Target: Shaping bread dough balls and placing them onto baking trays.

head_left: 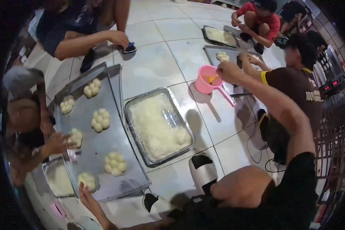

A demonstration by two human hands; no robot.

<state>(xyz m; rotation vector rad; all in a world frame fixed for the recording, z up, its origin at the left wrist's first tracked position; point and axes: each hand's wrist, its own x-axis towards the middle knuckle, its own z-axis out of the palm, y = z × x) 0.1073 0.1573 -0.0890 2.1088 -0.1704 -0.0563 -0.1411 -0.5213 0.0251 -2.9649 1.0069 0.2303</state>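
My left hand [89, 199] is open, its fingers stretched up beside a flower-shaped cluster of pale dough balls [86, 181] at the near corner of a large metal baking tray [136, 170]. Fingers curled, my right hand [230, 73] is at the rim of a pink dipper [203, 87] on the floor. Something orange-yellow [212, 79] shows in the dipper just below those fingers; whatever they grip is hidden. More dough clusters [101, 120] are spread over the tray. Between tray and dipper lies a shallow rectangular pan [191, 147] of pale, crumbly shreds.
A co-worker's hand [57, 143] reaches over the tray's left side. Other people crouch at the far left and right. A second tray [211, 50] and a pan of shreds [220, 36] lie far right. My shoe [203, 172] stands near the pan, and a cable [253, 157] crosses the tiles.
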